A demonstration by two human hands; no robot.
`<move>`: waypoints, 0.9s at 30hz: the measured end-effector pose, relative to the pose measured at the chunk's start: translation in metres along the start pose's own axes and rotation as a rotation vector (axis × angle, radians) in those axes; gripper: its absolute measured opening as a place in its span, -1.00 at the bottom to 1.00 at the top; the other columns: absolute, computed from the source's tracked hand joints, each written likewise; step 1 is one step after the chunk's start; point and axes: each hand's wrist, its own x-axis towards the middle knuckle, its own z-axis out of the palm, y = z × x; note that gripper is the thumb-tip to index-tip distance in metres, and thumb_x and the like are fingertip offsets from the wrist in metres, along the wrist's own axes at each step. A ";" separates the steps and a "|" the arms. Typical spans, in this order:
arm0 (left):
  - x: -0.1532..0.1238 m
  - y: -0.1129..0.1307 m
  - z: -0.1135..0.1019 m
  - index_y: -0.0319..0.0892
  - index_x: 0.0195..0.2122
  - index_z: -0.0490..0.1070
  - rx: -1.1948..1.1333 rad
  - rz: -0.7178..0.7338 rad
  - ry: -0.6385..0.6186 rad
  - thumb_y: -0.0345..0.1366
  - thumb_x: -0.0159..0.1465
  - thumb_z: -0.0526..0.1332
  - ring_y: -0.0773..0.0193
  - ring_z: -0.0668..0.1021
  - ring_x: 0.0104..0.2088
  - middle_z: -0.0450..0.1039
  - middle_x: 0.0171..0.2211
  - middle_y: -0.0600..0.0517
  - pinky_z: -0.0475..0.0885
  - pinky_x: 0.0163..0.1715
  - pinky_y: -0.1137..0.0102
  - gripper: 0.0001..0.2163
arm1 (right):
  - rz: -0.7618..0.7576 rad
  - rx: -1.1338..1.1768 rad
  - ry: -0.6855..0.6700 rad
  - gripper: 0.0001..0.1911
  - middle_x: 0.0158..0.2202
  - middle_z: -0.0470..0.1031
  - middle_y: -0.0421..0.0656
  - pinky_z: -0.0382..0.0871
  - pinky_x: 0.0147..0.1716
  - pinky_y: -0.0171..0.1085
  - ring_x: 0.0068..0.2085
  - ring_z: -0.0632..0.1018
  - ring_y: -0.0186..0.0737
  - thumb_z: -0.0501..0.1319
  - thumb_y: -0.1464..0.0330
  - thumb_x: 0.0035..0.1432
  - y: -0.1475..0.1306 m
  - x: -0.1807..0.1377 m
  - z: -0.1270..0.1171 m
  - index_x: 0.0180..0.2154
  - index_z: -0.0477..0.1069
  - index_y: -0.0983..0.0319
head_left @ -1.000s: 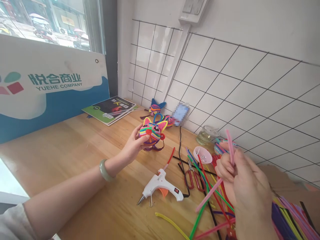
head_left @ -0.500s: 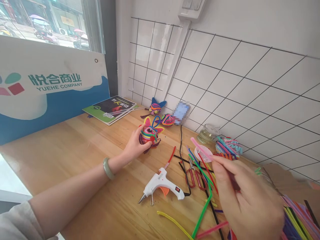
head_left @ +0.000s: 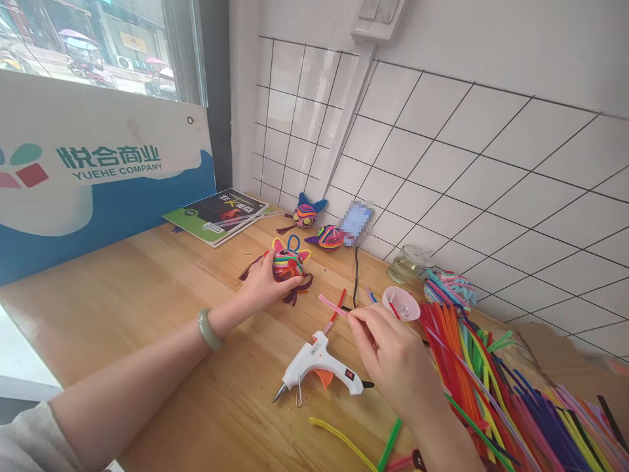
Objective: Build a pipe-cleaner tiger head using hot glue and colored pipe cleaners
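Note:
My left hand (head_left: 263, 285) is closed around a round, striped pipe-cleaner animal (head_left: 287, 262) with yellow-edged pink ears, a blue loop on top and dark red tassels. Its underside is partly hidden by my fingers. Between the thumb and forefinger of my right hand (head_left: 393, 341) is a short pink pipe cleaner (head_left: 331, 305), its free end pointing left toward the animal, apart from it. Just below lies a white glue gun (head_left: 319, 360), nozzle toward the lower left. A red pipe cleaner (head_left: 340, 305) lies behind the pink one.
Two similar pipe-cleaner animals (head_left: 305, 213) and a phone (head_left: 357, 223) stand by the tiled wall. A glass jar (head_left: 409, 263), a small pink bowl (head_left: 400, 303) and a large pile of coloured pipe cleaners (head_left: 491, 380) occupy the right. Booklets (head_left: 216, 216) lie back left.
My right hand has moved left with the pink pipe cleaner, uncovering the pile on the right and covering the scissors. My left hand has shifted the animal slightly left and turned it, showing more tassels.

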 end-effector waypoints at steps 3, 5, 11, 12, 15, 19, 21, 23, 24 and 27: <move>0.001 -0.003 -0.004 -0.13 0.17 0.24 -0.039 0.009 -0.030 0.02 -0.17 0.44 -0.22 0.36 0.13 0.44 0.01 -0.19 0.20 0.10 0.09 -0.14 | 0.013 -0.003 -0.020 -0.83 -0.42 0.41 -0.15 0.30 -0.38 -0.28 -0.38 0.47 -0.25 0.01 0.43 0.32 0.004 0.000 0.003 -0.30 0.33 0.22; 0.002 -0.005 -0.005 -0.11 0.15 0.25 -0.108 0.013 -0.041 -0.02 -0.20 0.47 -0.20 0.37 0.13 0.47 -0.04 -0.17 0.22 0.08 0.14 -0.14 | 0.019 -0.006 -0.032 -0.83 -0.41 0.41 -0.15 0.29 -0.39 -0.28 -0.38 0.47 -0.25 0.01 0.42 0.32 0.006 0.000 0.006 -0.30 0.34 0.22; 0.004 -0.002 -0.010 -0.10 0.15 0.24 -0.036 -0.014 -0.062 0.05 -0.21 0.45 -0.23 0.38 0.09 0.46 -0.05 -0.18 0.20 0.08 0.10 -0.13 | 0.026 0.013 -0.056 -0.84 -0.39 0.43 -0.15 0.29 -0.37 -0.28 -0.36 0.48 -0.24 0.02 0.43 0.31 0.010 -0.001 0.009 -0.29 0.35 0.24; 0.004 0.001 -0.011 -0.11 0.16 0.23 0.033 -0.019 -0.059 0.08 -0.18 0.43 -0.25 0.38 0.08 0.45 -0.06 -0.20 0.19 0.07 0.06 -0.13 | 0.028 0.014 -0.054 -0.83 -0.39 0.43 -0.15 0.29 -0.36 -0.28 -0.36 0.48 -0.24 0.02 0.43 0.31 0.010 -0.001 0.009 -0.29 0.35 0.24; 0.001 0.014 -0.015 -0.18 0.21 0.18 0.282 0.016 0.015 0.13 -0.07 0.36 -0.37 0.35 0.06 0.39 -0.06 -0.32 0.17 0.03 -0.10 -0.13 | 0.028 0.014 -0.045 -0.83 -0.38 0.44 -0.14 0.30 -0.36 -0.28 -0.35 0.48 -0.25 0.01 0.43 0.31 0.011 0.000 0.009 -0.29 0.35 0.24; -0.011 0.033 -0.014 -0.10 0.06 0.38 0.246 0.316 0.052 0.00 0.08 0.32 -0.19 0.38 0.01 0.42 -0.13 -0.19 0.25 0.02 -0.01 -0.46 | 0.029 -0.010 -0.048 -0.80 -0.41 0.42 -0.15 0.30 -0.36 -0.29 -0.37 0.48 -0.26 0.00 0.43 0.32 0.010 0.001 0.010 -0.31 0.36 0.23; -0.021 0.041 -0.009 -0.05 -0.11 0.50 0.057 0.495 -0.139 -0.10 0.19 0.25 0.01 0.48 -0.14 0.47 -0.23 -0.10 0.35 -0.07 0.14 -0.72 | 0.028 -0.018 -0.053 -0.79 -0.40 0.42 -0.15 0.30 -0.35 -0.28 -0.37 0.49 -0.26 0.00 0.42 0.33 0.011 0.001 0.011 -0.31 0.37 0.23; -0.031 0.045 -0.002 -0.05 -0.14 0.54 -0.063 0.565 -0.346 -0.16 0.28 0.16 0.10 0.52 -0.22 0.49 -0.27 -0.09 0.40 -0.16 0.24 -0.78 | 0.018 -0.019 -0.060 -0.78 -0.40 0.42 -0.15 0.31 -0.35 -0.28 -0.37 0.49 -0.27 -0.01 0.41 0.33 0.011 0.001 0.013 -0.31 0.38 0.23; -0.035 0.047 0.001 -0.05 -0.15 0.55 -0.088 0.571 -0.391 -0.17 0.30 0.13 0.12 0.52 -0.23 0.50 -0.27 -0.09 0.40 -0.19 0.26 -0.77 | 0.013 -0.020 -0.063 -0.77 -0.40 0.42 -0.15 0.31 -0.36 -0.28 -0.37 0.49 -0.27 -0.01 0.41 0.34 0.012 0.001 0.013 -0.31 0.38 0.23; -0.039 0.049 0.006 -0.08 -0.25 0.58 -0.165 0.445 -0.483 -0.14 0.30 0.12 0.19 0.51 -0.33 0.52 -0.36 -0.05 0.39 -0.31 0.32 -0.75 | 0.014 -0.021 -0.077 -0.77 -0.38 0.42 -0.14 0.31 -0.35 -0.28 -0.36 0.49 -0.26 -0.01 0.40 0.34 0.014 0.001 0.015 -0.31 0.38 0.22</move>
